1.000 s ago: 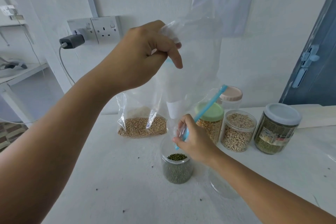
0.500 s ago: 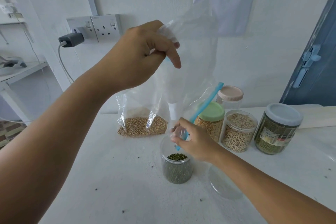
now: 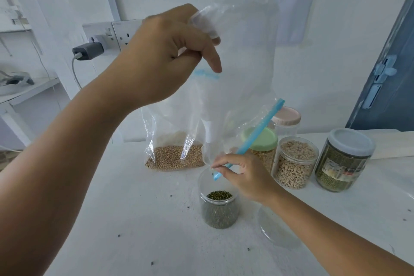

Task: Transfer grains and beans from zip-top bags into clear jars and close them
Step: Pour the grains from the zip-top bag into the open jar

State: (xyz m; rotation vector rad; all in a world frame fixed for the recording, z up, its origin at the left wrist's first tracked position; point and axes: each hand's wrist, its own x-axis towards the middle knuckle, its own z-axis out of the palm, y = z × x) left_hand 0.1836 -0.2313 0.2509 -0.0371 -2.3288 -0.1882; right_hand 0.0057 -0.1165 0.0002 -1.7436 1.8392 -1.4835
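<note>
Now the left hand (image 3: 165,56) pinches the upended, emptied zip-top bag (image 3: 242,69) high, while the right hand (image 3: 242,175) grips its blue zip edge (image 3: 257,136) over the open mung bean jar (image 3: 218,206) on the tabletop (image 3: 112,219). Danger: a jerk of the bag could scatter stragglers beside the rim.

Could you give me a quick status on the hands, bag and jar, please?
Left hand holds empty bag high. Right hand pinches its blue zip strip over open mung bean jar. Clear lid lies beside it.
</note>
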